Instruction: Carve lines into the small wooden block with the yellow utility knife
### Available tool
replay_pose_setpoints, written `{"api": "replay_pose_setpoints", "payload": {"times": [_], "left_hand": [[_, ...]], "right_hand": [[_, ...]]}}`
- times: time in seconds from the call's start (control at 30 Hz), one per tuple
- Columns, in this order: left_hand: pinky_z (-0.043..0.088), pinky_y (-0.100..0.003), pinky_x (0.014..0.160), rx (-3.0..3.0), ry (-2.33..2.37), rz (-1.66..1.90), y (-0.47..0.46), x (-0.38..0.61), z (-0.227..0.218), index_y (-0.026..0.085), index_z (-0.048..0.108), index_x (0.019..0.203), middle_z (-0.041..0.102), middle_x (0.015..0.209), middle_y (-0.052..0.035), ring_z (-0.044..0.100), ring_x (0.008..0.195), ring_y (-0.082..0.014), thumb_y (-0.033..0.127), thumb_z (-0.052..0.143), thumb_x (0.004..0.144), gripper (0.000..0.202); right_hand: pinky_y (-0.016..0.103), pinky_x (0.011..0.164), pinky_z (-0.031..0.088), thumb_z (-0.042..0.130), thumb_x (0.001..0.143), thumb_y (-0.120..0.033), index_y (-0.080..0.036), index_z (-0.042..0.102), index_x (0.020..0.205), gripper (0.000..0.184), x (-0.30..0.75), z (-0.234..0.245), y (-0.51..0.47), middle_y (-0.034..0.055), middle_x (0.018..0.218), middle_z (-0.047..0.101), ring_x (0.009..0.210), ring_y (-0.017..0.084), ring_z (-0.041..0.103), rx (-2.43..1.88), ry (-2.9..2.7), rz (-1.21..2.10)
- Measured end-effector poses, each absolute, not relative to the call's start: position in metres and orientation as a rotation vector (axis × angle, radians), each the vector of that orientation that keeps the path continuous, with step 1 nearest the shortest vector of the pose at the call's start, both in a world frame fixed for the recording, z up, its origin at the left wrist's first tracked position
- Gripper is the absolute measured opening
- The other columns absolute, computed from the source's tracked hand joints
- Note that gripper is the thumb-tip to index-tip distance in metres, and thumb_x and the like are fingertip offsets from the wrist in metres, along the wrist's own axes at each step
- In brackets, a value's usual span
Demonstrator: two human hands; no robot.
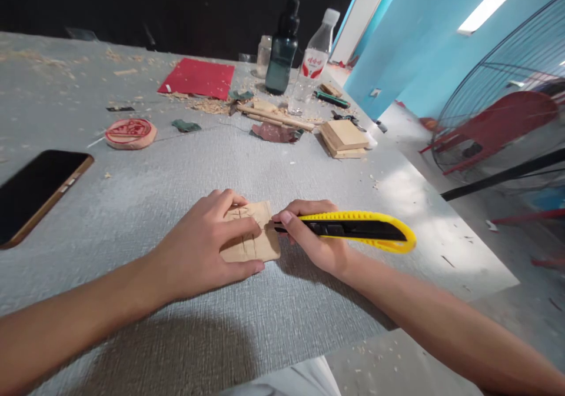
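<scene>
A small pale wooden block (265,237) with dark lines marked on its face lies flat on the table. My left hand (220,237) grips it from the left, thumb along the near edge and index finger across the top. My right hand (315,237) is closed around a yellow utility knife (379,228) with a black slide. The knife's front end points left at the block's right part; the blade tip is too small to make out clearly.
Left lies a phone (39,190); beyond it sits a round red-marked wooden piece (130,133). Farther back are red paper (198,78), a dark bottle (281,55), a clear bottle (311,66), stacked wooden blocks (343,137) and shavings. A fan cage (498,90) stands right of the table edge.
</scene>
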State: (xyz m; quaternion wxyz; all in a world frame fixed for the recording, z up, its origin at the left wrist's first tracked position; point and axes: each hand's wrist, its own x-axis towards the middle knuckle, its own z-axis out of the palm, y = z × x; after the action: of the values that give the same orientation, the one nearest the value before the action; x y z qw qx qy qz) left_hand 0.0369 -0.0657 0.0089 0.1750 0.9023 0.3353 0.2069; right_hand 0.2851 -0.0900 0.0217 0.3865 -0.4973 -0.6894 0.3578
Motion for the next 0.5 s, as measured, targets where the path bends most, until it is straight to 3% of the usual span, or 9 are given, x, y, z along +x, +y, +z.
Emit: {"api": "replay_pose_setpoints", "payload": {"times": [0.5], "left_hand": [[0.053, -0.053, 0.096, 2.527, 0.952, 0.608, -0.0656, 0.0381, 0.0087, 0.030, 0.075, 0.105, 0.057, 0.129, -0.0074, 0.059, 0.113, -0.0312, 0.047, 0.086, 0.085, 0.028]], "right_hand": [[0.035, 0.059, 0.049, 0.060, 0.108, -0.047, -0.026, 0.081, 0.082, 0.039, 0.2846, 0.0207, -0.0916, 0.0004, 0.058, 0.066, 0.056, 0.018, 0.064, -1.246, -1.808, 0.848]]}}
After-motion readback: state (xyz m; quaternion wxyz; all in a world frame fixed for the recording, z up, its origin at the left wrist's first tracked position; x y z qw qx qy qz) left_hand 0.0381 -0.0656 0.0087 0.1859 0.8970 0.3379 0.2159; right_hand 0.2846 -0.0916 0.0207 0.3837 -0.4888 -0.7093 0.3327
